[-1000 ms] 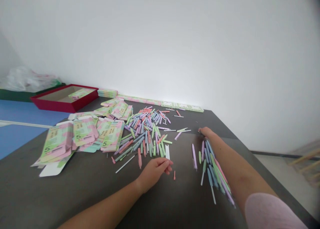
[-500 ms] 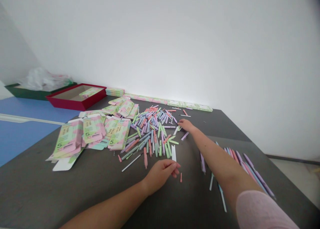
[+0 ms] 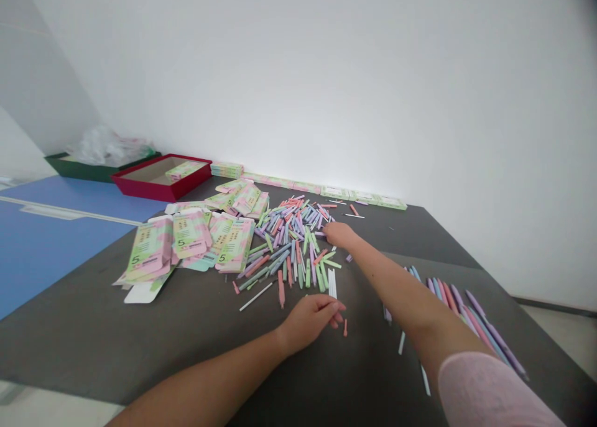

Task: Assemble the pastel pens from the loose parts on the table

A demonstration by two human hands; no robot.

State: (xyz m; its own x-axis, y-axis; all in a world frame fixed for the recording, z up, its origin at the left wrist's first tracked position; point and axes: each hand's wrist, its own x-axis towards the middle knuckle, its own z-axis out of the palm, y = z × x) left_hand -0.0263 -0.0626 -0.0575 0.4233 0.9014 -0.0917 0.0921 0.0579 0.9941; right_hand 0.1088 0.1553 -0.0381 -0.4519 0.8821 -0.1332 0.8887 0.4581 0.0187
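Note:
A heap of loose pastel pen parts (image 3: 291, 228) lies on the dark table. My right hand (image 3: 339, 234) reaches to its right edge, fingers drawn together against the pieces; what they pinch is hidden. Nearer to me, my left hand (image 3: 313, 320) has its fingers curled and its thumb laid over them. Several thin white sticks (image 3: 332, 283) lie just beyond it, their near ends covered by the hand; whether it grips them I cannot see. A small coral pen piece (image 3: 346, 327) rests beside its fingertips.
Flat printed cartons (image 3: 237, 245) are piled left of the heap. A red box lid (image 3: 144, 189) and a green tray (image 3: 77, 171) with clear plastic stand at the back left. Assembled-looking pens (image 3: 485, 321) lie in a row at right. Packed cartons (image 3: 333, 192) line the wall.
The view has swung slightly left, so everything sits further right. My right hand has moved leftward into the heap's edge. My left hand keeps its place by the white sticks.

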